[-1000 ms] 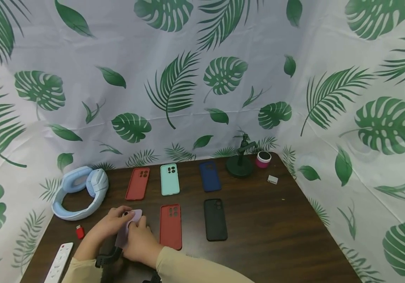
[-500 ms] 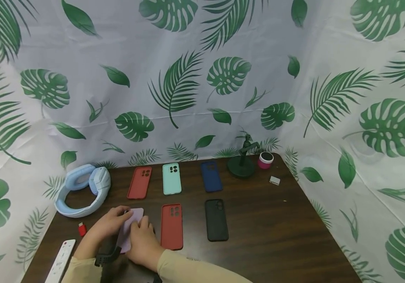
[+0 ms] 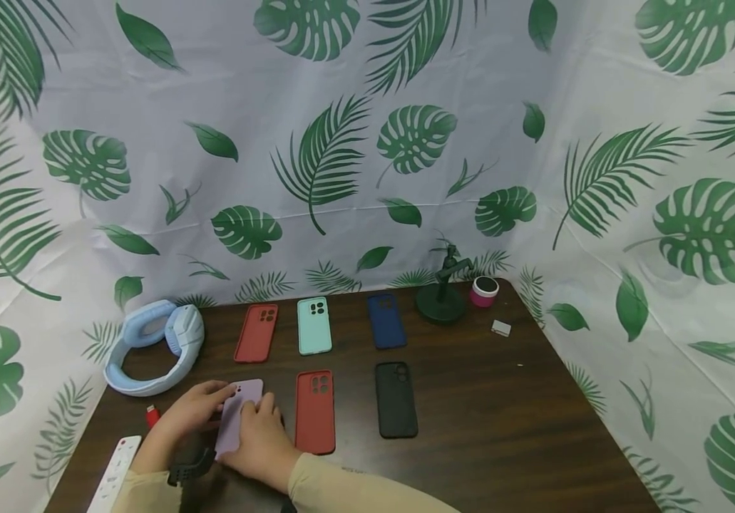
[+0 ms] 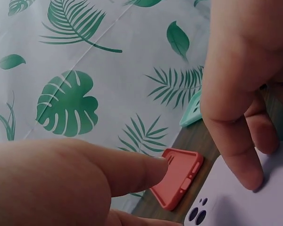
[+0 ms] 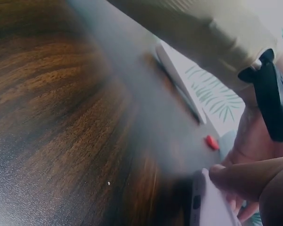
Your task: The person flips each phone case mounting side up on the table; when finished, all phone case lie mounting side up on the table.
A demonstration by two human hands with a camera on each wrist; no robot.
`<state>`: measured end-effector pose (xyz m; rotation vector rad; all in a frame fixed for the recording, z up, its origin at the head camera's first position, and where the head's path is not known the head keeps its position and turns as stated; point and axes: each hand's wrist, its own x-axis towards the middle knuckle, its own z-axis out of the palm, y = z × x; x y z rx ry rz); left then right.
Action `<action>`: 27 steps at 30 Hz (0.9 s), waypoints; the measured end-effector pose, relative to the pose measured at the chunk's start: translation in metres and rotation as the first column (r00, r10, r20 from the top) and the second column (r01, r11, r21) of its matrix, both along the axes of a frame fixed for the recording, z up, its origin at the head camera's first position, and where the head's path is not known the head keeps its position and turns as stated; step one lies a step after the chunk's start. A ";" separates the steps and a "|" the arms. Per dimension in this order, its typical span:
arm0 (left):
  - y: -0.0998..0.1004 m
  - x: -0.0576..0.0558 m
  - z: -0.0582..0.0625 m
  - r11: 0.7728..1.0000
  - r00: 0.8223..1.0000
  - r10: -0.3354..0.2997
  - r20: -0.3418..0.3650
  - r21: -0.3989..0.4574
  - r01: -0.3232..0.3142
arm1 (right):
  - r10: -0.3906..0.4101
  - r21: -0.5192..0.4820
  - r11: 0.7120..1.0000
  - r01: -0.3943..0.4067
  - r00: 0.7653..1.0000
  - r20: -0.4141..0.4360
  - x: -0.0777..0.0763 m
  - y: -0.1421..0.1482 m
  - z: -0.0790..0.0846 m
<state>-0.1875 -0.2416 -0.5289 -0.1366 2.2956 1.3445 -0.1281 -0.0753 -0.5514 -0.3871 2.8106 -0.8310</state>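
Note:
In the head view a lilac phone case (image 3: 232, 424) with camera holes at its upper left lies at the table's near left. My left hand (image 3: 197, 407) holds its far left corner, fingers bent around the edge. Across its right side spreads my right hand (image 3: 263, 438), gripping it with thumb and fingers. The left wrist view has the case (image 4: 221, 200) close up, with right-hand fingers (image 4: 238, 150) bent onto its back. A cut-out shows along the case edge (image 5: 196, 202) in the right wrist view, where a thumb presses near the corner. Whether a phone is inside, I cannot tell.
Several phone cases lie around: red (image 3: 314, 413), another red (image 3: 256, 333), mint (image 3: 314, 326), blue (image 3: 386, 322), black (image 3: 396, 400). Light-blue headphones (image 3: 123, 381), a red USB stick (image 3: 152, 415) and a white remote (image 3: 115, 470) lie left. A dark green stand (image 3: 440, 306) and pink jar (image 3: 483, 296) stand at the back right.
The lilac case has come to lie flatter and shows more of its back. My right hand has shifted slightly right along it; the left stays at the far corner.

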 end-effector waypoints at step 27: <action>0.005 0.004 -0.002 0.982 0.999 -0.038 -0.033 0.181 0.043 | 0.013 -0.220 0.976 0.002 0.998 0.067 0.002 0.023 0.012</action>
